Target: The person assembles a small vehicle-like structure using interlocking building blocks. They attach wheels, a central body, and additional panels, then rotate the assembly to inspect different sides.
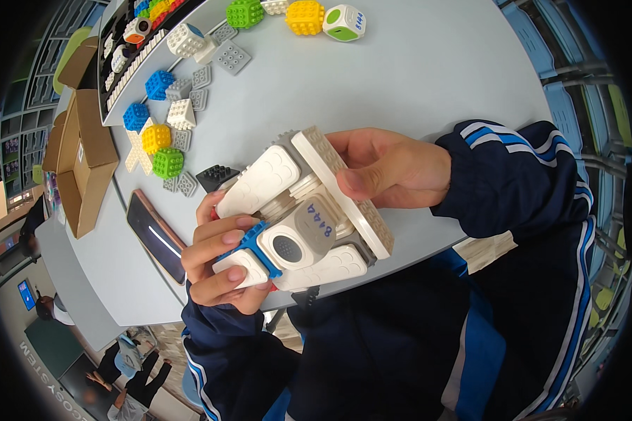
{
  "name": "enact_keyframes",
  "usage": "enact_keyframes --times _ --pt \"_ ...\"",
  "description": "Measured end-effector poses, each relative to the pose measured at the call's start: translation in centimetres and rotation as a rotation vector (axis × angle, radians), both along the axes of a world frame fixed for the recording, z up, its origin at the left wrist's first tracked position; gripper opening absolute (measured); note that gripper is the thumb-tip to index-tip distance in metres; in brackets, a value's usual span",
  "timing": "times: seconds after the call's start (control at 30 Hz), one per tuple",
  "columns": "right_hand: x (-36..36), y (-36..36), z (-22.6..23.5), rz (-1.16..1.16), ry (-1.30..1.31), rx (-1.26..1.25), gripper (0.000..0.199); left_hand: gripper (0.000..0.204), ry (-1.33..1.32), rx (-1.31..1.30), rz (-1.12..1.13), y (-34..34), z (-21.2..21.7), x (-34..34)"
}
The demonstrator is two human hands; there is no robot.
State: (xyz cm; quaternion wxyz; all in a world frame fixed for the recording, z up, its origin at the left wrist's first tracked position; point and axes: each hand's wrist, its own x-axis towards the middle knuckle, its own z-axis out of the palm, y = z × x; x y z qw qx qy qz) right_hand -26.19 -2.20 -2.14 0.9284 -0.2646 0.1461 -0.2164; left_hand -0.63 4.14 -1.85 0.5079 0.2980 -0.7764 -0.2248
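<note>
Head view: a white block toy (296, 235) is mid-frame, gripped between the left hand (221, 261) and the right hand (395, 168).
The left hand's fingers wrap the toy's lower-left end, touching a white piece (242, 269) beside a blue part (251, 242); the right hand clamps the flat plate (344, 195) on its right side, thumb on top. Left of them, a phone (156, 235) lies on the counter (428, 77), with a yellow block (156, 139) and a green block (167, 163) touching above it and an open cardboard box (91, 158) at frame left.
</note>
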Motion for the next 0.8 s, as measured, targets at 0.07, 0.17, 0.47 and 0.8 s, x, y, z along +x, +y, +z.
enact_keyframes --times 0.07,0.17,0.47,0.8 --pt "0.08 0.01 -0.02 -0.002 -0.001 0.002 0.068 0.036 -0.003 -0.003 0.013 0.06 0.00 -0.04" --pt "0.02 0.15 0.24 -0.022 0.017 0.010 0.068 0.037 -0.020 -0.005 0.010 -0.01 -0.01 -0.04" --pt "-0.11 -0.06 0.17 -0.005 -0.002 0.007 0.070 0.038 -0.011 -0.024 0.003 -0.10 -0.11 -0.03" --pt "-0.15 -0.01 -0.05 -0.014 0.020 -0.014 0.066 0.038 0.024 -0.043 0.011 -0.03 -0.33 -0.11"
